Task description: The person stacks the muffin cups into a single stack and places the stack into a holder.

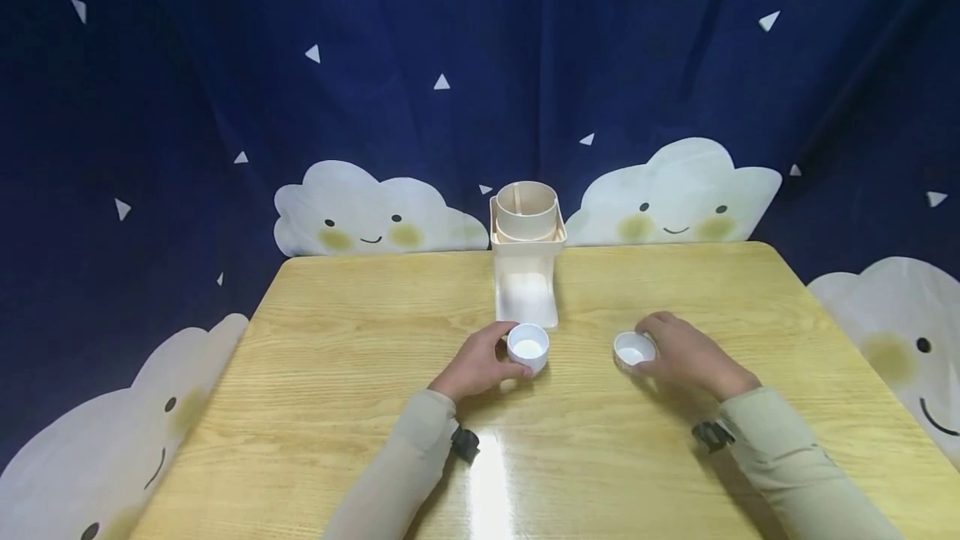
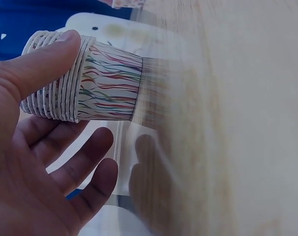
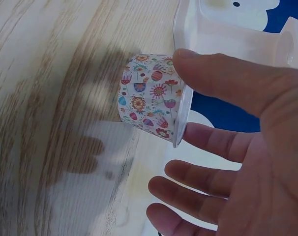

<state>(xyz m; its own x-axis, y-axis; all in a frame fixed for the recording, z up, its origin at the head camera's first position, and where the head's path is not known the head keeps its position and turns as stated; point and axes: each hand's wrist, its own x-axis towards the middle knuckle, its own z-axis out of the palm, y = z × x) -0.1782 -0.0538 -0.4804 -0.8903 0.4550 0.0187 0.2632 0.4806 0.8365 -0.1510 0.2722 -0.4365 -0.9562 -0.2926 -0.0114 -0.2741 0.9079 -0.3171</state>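
Note:
My left hand [image 1: 482, 365] grips a stack of nested paper cups [image 2: 109, 82] around their rims, thumb on one side and fingers on the other. Wavy coloured lines run along the outermost cup, and its base meets the tabletop. To the right, my right hand [image 1: 684, 354] pinches the rim of a short white paper cup [image 3: 148, 96] printed with flowers. That cup is upright at or just over the table; I cannot tell whether it touches. Its other fingers are spread loosely below the rim in the right wrist view. Both cups show white insides from the head view.
A cream-coloured stand [image 1: 525, 273] with a round open tube [image 1: 527, 211] on top stands at the table's back edge, just beyond my left hand. Beneath everything is a light wooden table [image 1: 360, 323]. A dark blue curtain [image 1: 450, 15] with clouds hangs behind and beside it.

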